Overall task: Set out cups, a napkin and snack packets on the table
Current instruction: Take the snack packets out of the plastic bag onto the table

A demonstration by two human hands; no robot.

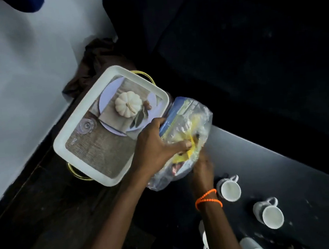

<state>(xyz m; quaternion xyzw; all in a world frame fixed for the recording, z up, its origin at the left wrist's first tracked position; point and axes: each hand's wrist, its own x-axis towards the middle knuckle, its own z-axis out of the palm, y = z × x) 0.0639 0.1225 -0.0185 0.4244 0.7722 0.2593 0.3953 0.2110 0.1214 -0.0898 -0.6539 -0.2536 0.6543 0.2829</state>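
A clear plastic bag (191, 121) holds snack packets, a blue one (171, 119) and a yellow one (185, 154). My left hand (157, 143) grips the bag from the tray side, fingers curled into the plastic. My right hand (201, 167), with an orange bead band on the wrist, is against the bag's lower edge; it is blurred and its fingers are unclear. Several white cups stand on the dark table (286, 172) at the lower right: one (228, 189) nearest the bag, another (269, 214) beyond it, a third (251, 247) at the bottom edge. No napkin shows.
A white tray (75, 129) with a printed pumpkin picture and gold handles (144, 75) sits left of the bag on a dark surface. A brown cloth (95, 58) lies behind it. Dark furniture fills the upper right; a pale wall is at the left.
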